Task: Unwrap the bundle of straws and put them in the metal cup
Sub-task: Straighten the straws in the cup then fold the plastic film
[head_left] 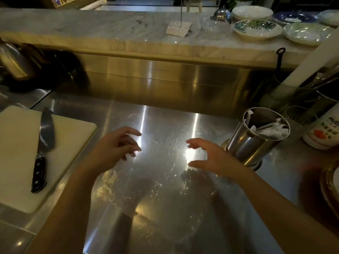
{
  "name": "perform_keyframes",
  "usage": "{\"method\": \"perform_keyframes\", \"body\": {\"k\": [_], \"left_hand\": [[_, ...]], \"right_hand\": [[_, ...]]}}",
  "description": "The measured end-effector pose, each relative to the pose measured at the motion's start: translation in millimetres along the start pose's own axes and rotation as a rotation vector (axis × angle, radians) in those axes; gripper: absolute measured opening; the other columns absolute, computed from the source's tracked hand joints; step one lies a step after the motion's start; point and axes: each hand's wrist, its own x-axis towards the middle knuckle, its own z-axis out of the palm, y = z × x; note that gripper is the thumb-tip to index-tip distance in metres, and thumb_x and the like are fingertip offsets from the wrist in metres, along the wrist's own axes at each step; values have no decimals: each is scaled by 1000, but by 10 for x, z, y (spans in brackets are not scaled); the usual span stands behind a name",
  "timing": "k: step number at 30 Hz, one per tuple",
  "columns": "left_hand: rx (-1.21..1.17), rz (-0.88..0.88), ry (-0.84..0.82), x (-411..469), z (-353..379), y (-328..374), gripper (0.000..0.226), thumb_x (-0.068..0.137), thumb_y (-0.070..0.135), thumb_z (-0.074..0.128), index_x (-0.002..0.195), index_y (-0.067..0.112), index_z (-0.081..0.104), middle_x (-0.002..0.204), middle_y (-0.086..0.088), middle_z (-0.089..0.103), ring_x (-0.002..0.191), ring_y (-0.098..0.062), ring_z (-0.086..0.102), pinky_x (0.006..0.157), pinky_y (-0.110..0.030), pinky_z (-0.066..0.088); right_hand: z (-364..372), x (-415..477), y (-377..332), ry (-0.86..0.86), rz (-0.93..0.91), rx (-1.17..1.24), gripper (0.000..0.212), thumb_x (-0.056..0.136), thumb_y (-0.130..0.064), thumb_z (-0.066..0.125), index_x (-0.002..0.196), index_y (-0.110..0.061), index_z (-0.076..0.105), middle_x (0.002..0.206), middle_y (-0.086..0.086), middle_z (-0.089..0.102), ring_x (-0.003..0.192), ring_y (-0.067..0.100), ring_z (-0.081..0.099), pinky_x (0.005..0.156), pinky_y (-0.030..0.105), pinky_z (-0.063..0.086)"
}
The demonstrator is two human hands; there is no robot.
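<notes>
— What's closest to you there?

— Two bare forearms reaching over the scratched stainless steel worktop (165,110). The left hand (117,145) and the right hand (207,156) hover above its middle, fingers loosely curled and spread, palms facing each other, both released and grasping nothing.

— And the cup?

— The tall shiny metal cup (256,142) stands near the worktop's right edge, just beside the right hand but not touching it. White paper-wrapped straws (271,130) lie inside, leaning against its far wall; their ends sit about level with the rim.

— Any other containers?

— A white plastic bottle with an orange label (322,132) stands right of the cup, at the worktop's right edge. On the raised marble ledge (91,32) behind, towards its right end, there are stacked patterned plates (256,30) and a clear glass bowl (214,24); I can't tell what is in them.

— On the left?

— A white cutting board (18,153) at the left edge, with a black-handled knife (42,149) lying on it.
</notes>
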Motion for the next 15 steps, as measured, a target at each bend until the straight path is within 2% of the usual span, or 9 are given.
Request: {"method": "perform_keyframes", "body": {"k": [2,3,5,7,10,12,15], "left_hand": [[79,69,-134,50,49,193,41,80,4,66,94,43,62,79,10,74,67,-10,68,53,-17,51],[111,91,-191,71,92,261,40,80,7,66,94,44,62,81,12,73,69,-10,68,57,-18,52],[138,116,-229,111,166,342,33,81,15,66,96,44,60,83,13,73,73,-11,69,65,-22,54],[78,121,-115,161,161,344,25,78,32,66,99,42,60,84,11,73,74,-11,69,69,-24,53],[-141,70,166,231,23,178,15,82,42,58,95,36,64,82,7,75,74,-10,70,63,-17,52],[-336,-66,241,248,-73,-22,31,85,50,46,96,27,63,87,-2,75,78,-15,70,67,-24,53],[-752,-330,130,186,-15,-265,65,81,69,31,101,14,60,90,-9,75,81,-22,70,74,-38,49]], "right_hand": [[-10,44,-148,-223,12,68,60,72,-28,77,124,-29,47,111,-12,59,99,-2,57,87,18,48],[3,64,-198,-285,9,104,52,72,-24,77,119,-24,54,102,-11,63,90,-1,62,80,14,50],[34,86,-257,-305,-5,176,27,75,-9,73,101,-7,64,85,2,70,74,8,68,71,21,55],[27,67,-274,-245,-2,249,12,78,-2,68,90,0,67,80,15,72,69,18,70,66,29,57],[-76,-20,-170,-108,20,417,8,78,0,67,85,-2,67,78,18,71,68,23,70,59,30,57],[-141,-93,-68,-29,32,553,8,78,0,66,84,-5,68,79,20,71,69,26,70,57,30,57],[-160,-149,58,46,53,751,11,81,-1,62,83,-9,70,79,16,73,71,27,70,56,26,56]]}}
